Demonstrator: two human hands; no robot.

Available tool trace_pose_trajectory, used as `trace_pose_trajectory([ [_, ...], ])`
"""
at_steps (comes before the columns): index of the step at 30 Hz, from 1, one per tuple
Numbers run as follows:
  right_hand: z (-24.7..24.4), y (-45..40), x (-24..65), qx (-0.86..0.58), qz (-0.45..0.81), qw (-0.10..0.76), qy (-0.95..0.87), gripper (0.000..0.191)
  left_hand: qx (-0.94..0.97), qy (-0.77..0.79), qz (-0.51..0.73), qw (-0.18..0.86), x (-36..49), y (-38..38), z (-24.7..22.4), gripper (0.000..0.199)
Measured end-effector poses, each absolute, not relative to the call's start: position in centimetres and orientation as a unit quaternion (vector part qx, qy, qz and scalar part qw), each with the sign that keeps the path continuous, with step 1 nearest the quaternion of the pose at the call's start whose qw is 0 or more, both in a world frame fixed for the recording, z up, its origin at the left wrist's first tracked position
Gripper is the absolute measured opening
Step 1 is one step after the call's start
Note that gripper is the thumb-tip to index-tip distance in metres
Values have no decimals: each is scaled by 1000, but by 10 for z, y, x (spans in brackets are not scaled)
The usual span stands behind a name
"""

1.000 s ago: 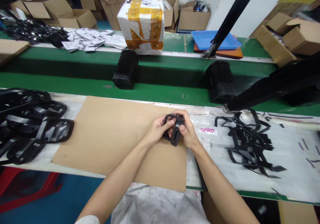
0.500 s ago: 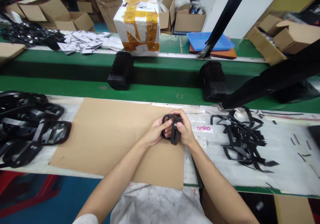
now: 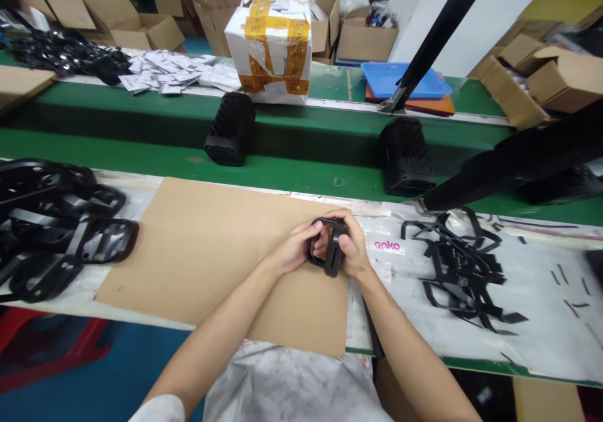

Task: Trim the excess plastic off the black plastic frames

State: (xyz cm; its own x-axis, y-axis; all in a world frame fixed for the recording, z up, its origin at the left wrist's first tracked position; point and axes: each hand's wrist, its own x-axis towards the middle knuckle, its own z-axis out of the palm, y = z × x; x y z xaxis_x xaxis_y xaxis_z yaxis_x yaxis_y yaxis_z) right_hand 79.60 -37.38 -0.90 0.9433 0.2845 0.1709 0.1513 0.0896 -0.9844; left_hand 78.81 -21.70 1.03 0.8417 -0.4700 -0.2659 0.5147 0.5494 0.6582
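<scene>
Between my hands, above the right part of a brown cardboard sheet (image 3: 202, 252), is a black plastic frame (image 3: 334, 255) with a rounded opening and a slotted bar. My left hand (image 3: 298, 246) grips its left side, thumb on the upper rim and other fingertips showing through the opening. Around the right side my right hand (image 3: 354, 246) is closed, thumb pressed against the slotted bar. To the right lies a tangled pile of thin black strips (image 3: 464, 271). Larger black frames with metallic plates (image 3: 70, 227) are heaped at the left.
Black perforated housings (image 3: 230, 130) (image 3: 406, 157) stand on the green conveyor (image 3: 301, 152). Behind it are a taped white box (image 3: 271, 48), a blue tray (image 3: 405, 81) and scattered white papers (image 3: 164, 70). A dark slanted post (image 3: 433, 39) rises at the right. A red stool (image 3: 70, 353) is below left.
My left thumb has shifted up from the middle of the black frame to its upper rim, uncovering more of the opening. The whole view has shifted slightly.
</scene>
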Motion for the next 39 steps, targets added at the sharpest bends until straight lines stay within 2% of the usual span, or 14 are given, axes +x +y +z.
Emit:
trace_pose_trajectory([
  [3,-8,-373,793,-607,115,774,-139,63,330,64,-320,886,792,-213,8,52],
  [9,-4,-376,792,-566,162,797,-133,61,253,74,-379,887,793,-209,3,42],
  [18,-12,-374,798,-647,119,732,-175,72,261,47,-321,909,793,-212,1,47],
  [27,-10,-375,797,-649,119,736,-152,70,287,108,-349,885,793,-208,6,43],
  [32,-8,-373,797,-645,-18,750,-141,66,361,95,-332,866,794,-208,10,45],
  [35,-9,-374,799,-653,-101,736,-144,65,473,45,-260,841,790,-210,9,48],
  [39,-9,-378,803,-672,-204,704,-109,65,713,-51,-105,692,782,-212,5,38],
])
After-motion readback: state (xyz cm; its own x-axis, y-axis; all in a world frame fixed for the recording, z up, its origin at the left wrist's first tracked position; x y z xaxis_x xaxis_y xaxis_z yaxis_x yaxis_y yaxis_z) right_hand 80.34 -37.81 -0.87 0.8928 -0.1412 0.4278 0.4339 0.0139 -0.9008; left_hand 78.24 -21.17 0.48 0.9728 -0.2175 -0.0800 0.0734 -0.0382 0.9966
